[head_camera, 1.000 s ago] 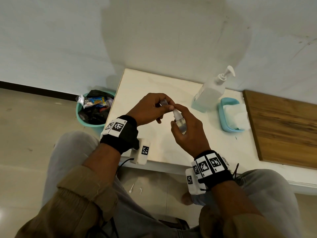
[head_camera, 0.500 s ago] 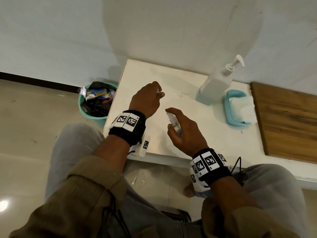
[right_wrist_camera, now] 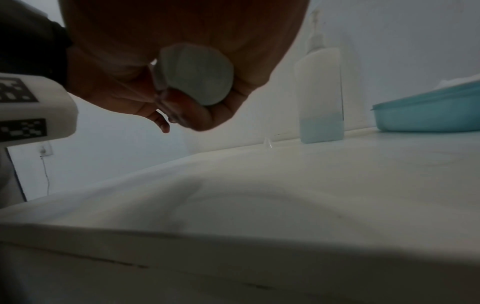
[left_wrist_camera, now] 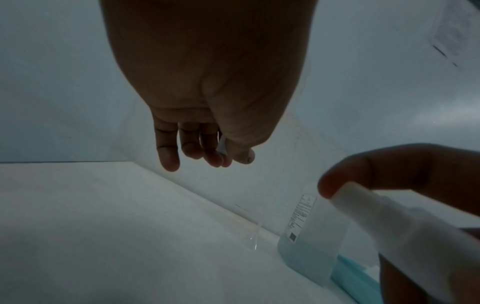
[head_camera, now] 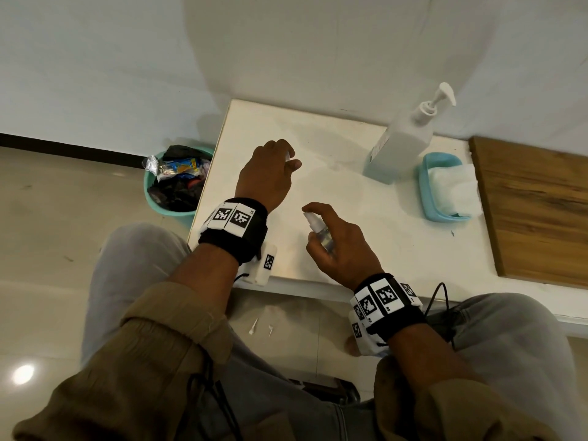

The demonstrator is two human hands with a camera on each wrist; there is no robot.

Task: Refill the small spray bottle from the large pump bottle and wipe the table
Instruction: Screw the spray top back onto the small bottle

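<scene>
My right hand [head_camera: 313, 224] grips the small clear spray bottle [head_camera: 321, 232] above the white table [head_camera: 350, 259], index finger arched over its white nozzle [left_wrist_camera: 384, 218]. The right wrist view shows the bottle's round base [right_wrist_camera: 197, 78] inside the curled fingers. My left hand [head_camera: 286, 160] hovers further back and left, pinching the small clear cap [left_wrist_camera: 222, 146] between thumb and fingers. The large pump bottle [head_camera: 401, 144] stands at the back by the wall, blue liquid low in it [right_wrist_camera: 320, 127]. A tiny clear funnel [right_wrist_camera: 267, 143] stands on the table next to it.
A blue tray [head_camera: 428, 198] holding folded white cloth [head_camera: 451, 186] sits right of the pump bottle. A wooden board [head_camera: 534, 211] covers the table's right end. A teal bin [head_camera: 152, 202] full of rubbish stands on the floor left of the table.
The hands were joined at the spray bottle's top; the left hand has since drawn away to the back left with the cap. The right hand lowered the bottle, index finger over the nozzle.
</scene>
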